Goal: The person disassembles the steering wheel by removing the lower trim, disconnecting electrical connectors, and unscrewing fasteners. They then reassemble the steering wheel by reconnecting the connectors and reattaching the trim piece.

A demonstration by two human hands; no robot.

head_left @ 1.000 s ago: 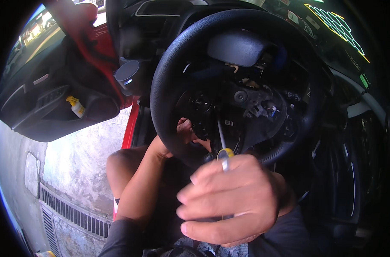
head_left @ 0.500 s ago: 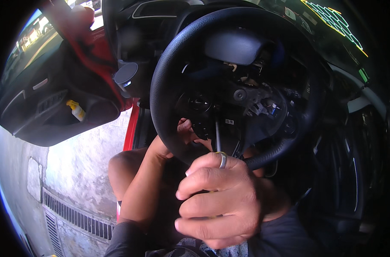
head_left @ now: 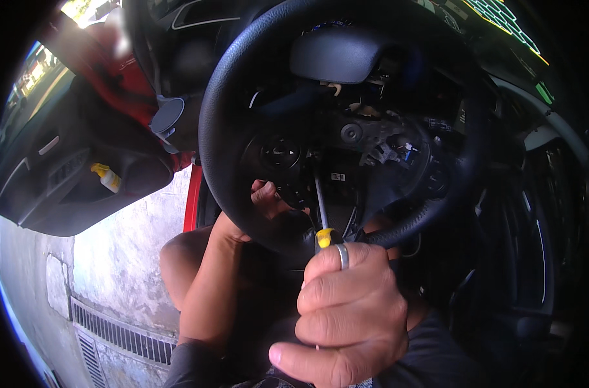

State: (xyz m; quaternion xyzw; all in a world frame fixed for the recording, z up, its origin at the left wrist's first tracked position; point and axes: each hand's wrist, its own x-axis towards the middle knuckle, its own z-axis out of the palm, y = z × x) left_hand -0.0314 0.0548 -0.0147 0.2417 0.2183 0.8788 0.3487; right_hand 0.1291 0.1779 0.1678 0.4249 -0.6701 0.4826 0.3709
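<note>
My right hand (head_left: 352,313), with a ring on one finger, is closed around the handle of a screwdriver (head_left: 325,237). The handle's yellow end shows above the fist. Its metal shaft points up and away, into the opened lower centre of the black steering wheel (head_left: 218,97). My left hand (head_left: 263,199) is at the wheel's lower left, by the left spoke. Its fingers are bent, and the rim partly covers it; what they grip is hidden. The wheel's centre lies bare, with a round hub bolt (head_left: 351,133) and exposed brackets and connectors.
At the left stands an open car door (head_left: 48,200), a yellow-topped spray bottle (head_left: 107,178) in its pocket. A round grey holder (head_left: 167,116) sits beside the dash. Below the door is a concrete floor (head_left: 119,258) with a drain grate (head_left: 123,331). Dark seats lie at right.
My right hand has moved down and slightly right in the picture, baring the screwdriver's yellow handle end; its thumb now reaches out lower. The whole view has shifted slightly. My left hand stays by the wheel.
</note>
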